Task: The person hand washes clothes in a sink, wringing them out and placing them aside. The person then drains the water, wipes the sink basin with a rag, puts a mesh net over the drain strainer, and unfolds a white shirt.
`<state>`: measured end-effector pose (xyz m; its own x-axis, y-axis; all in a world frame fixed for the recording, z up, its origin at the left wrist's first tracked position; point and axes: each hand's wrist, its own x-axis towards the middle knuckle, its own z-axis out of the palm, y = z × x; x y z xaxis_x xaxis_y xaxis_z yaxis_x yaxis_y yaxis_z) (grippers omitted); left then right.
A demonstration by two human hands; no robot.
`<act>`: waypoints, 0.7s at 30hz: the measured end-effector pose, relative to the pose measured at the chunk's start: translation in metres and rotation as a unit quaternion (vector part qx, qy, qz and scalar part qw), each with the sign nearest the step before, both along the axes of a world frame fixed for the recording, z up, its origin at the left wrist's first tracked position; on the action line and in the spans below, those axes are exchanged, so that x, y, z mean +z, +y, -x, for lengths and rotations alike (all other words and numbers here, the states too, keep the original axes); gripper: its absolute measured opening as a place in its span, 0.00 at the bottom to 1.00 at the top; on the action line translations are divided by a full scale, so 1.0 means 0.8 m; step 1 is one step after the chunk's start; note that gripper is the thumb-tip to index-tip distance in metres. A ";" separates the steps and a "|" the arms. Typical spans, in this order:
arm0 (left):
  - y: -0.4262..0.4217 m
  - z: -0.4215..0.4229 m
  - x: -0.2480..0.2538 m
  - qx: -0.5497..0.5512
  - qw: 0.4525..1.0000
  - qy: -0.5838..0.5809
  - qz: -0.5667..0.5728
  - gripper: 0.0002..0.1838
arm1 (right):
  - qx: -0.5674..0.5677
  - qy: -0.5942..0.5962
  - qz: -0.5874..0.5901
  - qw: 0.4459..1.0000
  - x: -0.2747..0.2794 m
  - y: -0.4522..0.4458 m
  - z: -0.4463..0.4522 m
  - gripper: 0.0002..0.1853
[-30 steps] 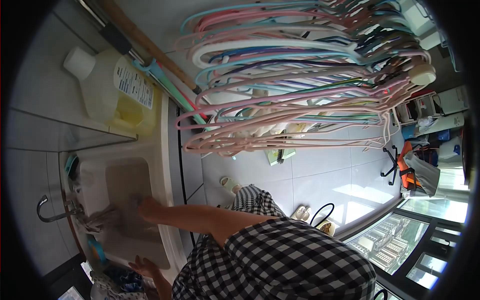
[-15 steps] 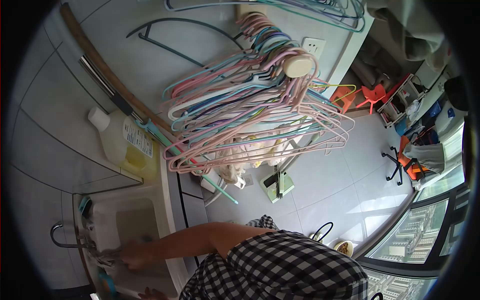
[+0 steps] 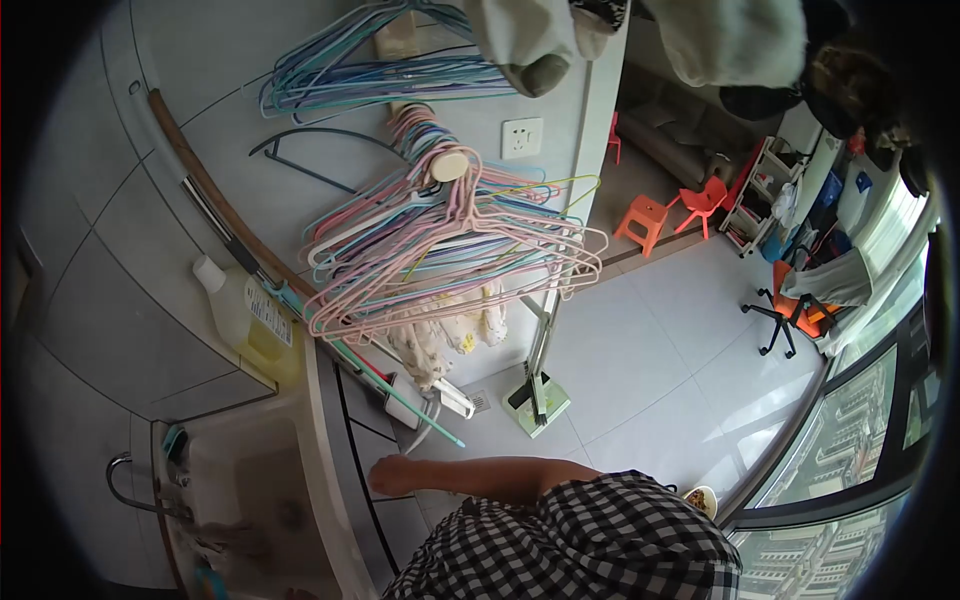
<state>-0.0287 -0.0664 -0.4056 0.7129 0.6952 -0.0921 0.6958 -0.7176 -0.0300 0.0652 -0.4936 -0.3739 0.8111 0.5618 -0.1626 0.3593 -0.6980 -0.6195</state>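
Note:
My right hand (image 3: 391,475) is closed in a loose fist beside the sink's outer edge, over the dark-lined cabinet front. Nothing shows sticking out of it. At the bottom edge of the view, only a sliver of my left hand (image 3: 300,594) appears near the sink rim; its fingers are hidden. Inside the sink (image 3: 325,490) lies a wet greyish cloth (image 3: 232,540), below the curved metal faucet (image 3: 118,490). Many pastel hangers (image 3: 455,245) hang from a wall knob (image 3: 447,166) above and beyond my right hand.
A yellow detergent bottle (image 3: 245,315) stands on the ledge behind the sink. A green pole (image 3: 400,395) slants past the counter corner. A green dustpan (image 3: 535,405) rests on the floor. Farther off are red stools (image 3: 645,222) and an office chair (image 3: 790,310). Clothes (image 3: 735,40) hang overhead.
My right hand has left the cloth in the sink and moved out to the right, past the sink's edge. The camera view has shifted, showing more hangers and hanging clothes.

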 end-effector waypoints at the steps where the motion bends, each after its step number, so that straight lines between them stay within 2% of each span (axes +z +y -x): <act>1: -0.013 -0.004 -0.006 -0.011 1.000 -0.013 0.004 0.25 | -0.010 -0.007 0.016 1.000 -0.030 -0.018 0.010 0.13; 3: -0.038 -0.011 -0.006 -0.033 0.999 -0.037 0.015 0.25 | -0.085 0.036 0.033 0.995 -0.019 -0.075 0.054 0.13; 5: -0.058 -0.018 -0.007 -0.057 0.996 -0.060 0.020 0.26 | -0.161 0.009 0.039 0.986 -0.049 -0.125 0.091 0.13; 7: -0.074 -0.026 -0.009 -0.082 0.994 -0.075 0.022 0.27 | -0.268 0.046 0.031 0.962 -0.012 -0.180 0.143 0.14; 9: -0.090 -0.030 -0.012 -0.101 0.991 -0.089 0.023 0.27 | -0.342 0.072 0.068 0.934 -0.050 -0.234 0.177 0.16; 10: -0.097 -0.031 -0.014 -0.110 0.989 -0.097 0.023 0.28 | -0.322 0.085 0.116 0.936 -0.068 -0.265 0.194 0.17; 11: -0.105 -0.034 -0.014 -0.118 0.987 -0.106 0.023 0.28 | -0.337 0.050 0.140 0.930 -0.077 -0.289 0.217 0.15; 13: -0.118 -0.035 -0.014 -0.134 0.983 -0.121 0.020 0.29 | -0.438 0.099 0.095 0.889 -0.080 -0.329 0.259 0.12; 15: -0.133 -0.036 -0.015 -0.149 0.979 -0.139 0.016 0.30 | -0.492 0.122 0.119 0.854 -0.083 -0.361 0.293 0.13; 21: -0.181 -0.031 -0.013 -0.187 0.959 -0.211 -0.010 0.32 | -0.518 0.160 0.157 0.826 -0.136 -0.447 0.360 0.15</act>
<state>-0.0041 -0.2110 -0.4157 0.8836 0.3824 0.2704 0.3431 -0.9215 0.1819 -0.2226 -0.8510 -0.4830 0.7175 -0.5170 -0.4668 -0.6778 -0.6726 -0.2969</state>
